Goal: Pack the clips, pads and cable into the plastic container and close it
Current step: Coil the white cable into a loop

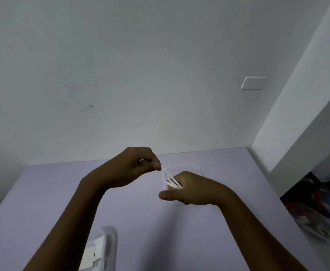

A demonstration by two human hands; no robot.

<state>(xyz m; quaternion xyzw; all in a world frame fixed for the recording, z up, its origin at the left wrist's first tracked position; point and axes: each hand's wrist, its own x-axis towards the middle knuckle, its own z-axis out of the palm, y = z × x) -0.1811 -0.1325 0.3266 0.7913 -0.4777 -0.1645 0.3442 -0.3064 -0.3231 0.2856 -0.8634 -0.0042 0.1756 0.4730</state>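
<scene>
Both my hands are raised above a lilac table [52,196]. My left hand [136,165] pinches one end of a thin white cable [169,178] between thumb and fingers. Several strands of that cable run down into my right hand [187,187], which is curled around the bundle. Behind and under my right hand lies a clear plastic container [196,169], mostly hidden by the hand. A second clear plastic piece with white pads on it [99,251], blurred, lies near the table's front edge under my left forearm. No clips are visible.
A white wall rises behind the table, with a white switch plate [254,83] on it. A white pillar [307,98] stands at the right. Dark, colourful clutter [316,206] sits past the table's right edge.
</scene>
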